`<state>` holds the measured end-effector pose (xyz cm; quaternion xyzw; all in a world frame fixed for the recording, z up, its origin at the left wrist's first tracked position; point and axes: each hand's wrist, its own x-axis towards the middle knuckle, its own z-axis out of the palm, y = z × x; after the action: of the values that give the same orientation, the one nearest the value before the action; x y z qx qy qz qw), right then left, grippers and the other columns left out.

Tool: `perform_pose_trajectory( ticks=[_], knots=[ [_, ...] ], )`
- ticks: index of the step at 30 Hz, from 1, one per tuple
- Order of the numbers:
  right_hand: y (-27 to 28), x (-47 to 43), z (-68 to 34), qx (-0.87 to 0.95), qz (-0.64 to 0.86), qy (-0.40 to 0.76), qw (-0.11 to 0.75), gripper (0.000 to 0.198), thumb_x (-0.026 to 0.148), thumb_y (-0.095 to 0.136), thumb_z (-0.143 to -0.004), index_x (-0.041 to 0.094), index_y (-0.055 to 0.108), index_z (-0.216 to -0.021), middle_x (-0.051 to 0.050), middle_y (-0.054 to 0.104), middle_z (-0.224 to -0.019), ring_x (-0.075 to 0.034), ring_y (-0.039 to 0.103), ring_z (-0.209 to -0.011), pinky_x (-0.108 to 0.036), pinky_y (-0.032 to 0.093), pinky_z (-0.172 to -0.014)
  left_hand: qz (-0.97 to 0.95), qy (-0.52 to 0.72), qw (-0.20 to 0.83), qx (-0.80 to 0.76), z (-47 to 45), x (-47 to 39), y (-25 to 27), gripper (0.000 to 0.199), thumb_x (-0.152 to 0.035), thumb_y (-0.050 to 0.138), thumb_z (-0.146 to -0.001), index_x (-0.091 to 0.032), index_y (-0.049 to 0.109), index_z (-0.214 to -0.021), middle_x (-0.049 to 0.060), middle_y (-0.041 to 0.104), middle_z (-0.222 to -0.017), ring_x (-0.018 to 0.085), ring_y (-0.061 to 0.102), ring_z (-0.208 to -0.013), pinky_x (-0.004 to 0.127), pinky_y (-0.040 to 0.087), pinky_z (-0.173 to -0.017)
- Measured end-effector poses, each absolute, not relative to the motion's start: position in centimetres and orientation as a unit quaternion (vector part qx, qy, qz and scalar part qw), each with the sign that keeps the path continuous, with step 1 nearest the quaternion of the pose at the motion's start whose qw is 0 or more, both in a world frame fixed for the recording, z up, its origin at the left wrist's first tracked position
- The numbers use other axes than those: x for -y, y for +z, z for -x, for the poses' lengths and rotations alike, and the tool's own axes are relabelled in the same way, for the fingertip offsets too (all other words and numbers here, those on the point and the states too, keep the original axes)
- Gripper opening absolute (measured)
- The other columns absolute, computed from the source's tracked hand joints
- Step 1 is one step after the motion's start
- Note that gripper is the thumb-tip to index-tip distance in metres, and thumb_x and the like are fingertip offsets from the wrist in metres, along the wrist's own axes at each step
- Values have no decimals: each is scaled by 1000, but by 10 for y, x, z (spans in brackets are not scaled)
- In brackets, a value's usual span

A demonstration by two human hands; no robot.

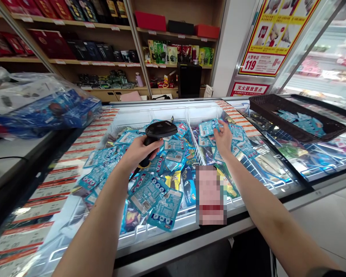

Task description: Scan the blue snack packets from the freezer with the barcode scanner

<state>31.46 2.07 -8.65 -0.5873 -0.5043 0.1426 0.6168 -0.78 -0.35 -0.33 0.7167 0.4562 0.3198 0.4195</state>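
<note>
My left hand [141,152] is wrapped round the handle of a black barcode scanner [160,129], its head pointing right above the freezer. Beneath it lie many flat blue packets [148,192] with printed labels and barcodes. To the right, past a white wire divider [196,144], my right hand [224,137] pinches the edge of a blue packet [208,127] with thumb and fingers. More blue packets [237,132] are spread around that hand. Between the blue ones a yellow packet [173,181] shows in the left section.
A dark woven basket [300,115] with blue packets stands on the right glass lid. Plastic-wrapped blue packages [43,102] sit at left. A pixelated object [211,196] lies by the freezer's front edge. Price strips [54,184] line the left side; stocked shelves [103,25] rise behind.
</note>
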Motion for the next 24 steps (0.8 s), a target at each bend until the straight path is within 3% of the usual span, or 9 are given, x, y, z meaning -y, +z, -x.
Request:
perform_pose_trajectory(
  ticks=[5, 10, 14, 18, 24],
  knots=[
    [-84, -21, -320, 534, 656, -30, 532, 34, 27, 44, -88, 16, 62, -115, -14, 64, -106, -25, 61, -88, -43, 47, -88, -702, 332, 415, -475, 5, 5, 1, 30, -43, 59, -80, -19, 50, -65, -1, 52, -50, 10, 44, -45, 24, 33, -49],
    [-88, -24, -323, 531, 678, -85, 500, 37, 20, 35, -91, 14, 65, -111, -17, 57, -111, -25, 55, -98, -41, 45, -91, -701, 330, 412, -481, 6, 1, -2, 30, -43, 58, -80, -19, 50, -63, 0, 52, -48, 11, 46, -45, 24, 36, -50],
    [-90, -23, -322, 530, 698, -125, 465, 40, 33, 39, -95, 11, 64, -116, -19, 55, -111, -30, 50, -107, -46, 41, -96, -698, 343, 421, -467, 8, -2, -7, 29, -42, 58, -81, -18, 52, -67, 0, 54, -50, 11, 48, -45, 24, 37, -50],
    [-90, -22, -318, 567, 705, -143, 401, 59, 53, 57, -86, 7, 59, -124, -22, 51, -121, -36, 42, -118, -52, 34, -102, -693, 354, 422, -466, 9, -3, -9, 29, -42, 59, -82, -18, 53, -68, -1, 54, -50, 10, 48, -46, 24, 38, -50],
    [-85, -23, -310, 572, 731, -125, 352, 59, 49, 58, -87, 9, 54, -130, -25, 41, -139, -41, 32, -127, -55, 32, -102, -693, 365, 429, -450, 11, -1, -9, 29, -42, 58, -83, -18, 52, -67, -1, 53, -51, 10, 48, -47, 24, 40, -51]
  ],
)
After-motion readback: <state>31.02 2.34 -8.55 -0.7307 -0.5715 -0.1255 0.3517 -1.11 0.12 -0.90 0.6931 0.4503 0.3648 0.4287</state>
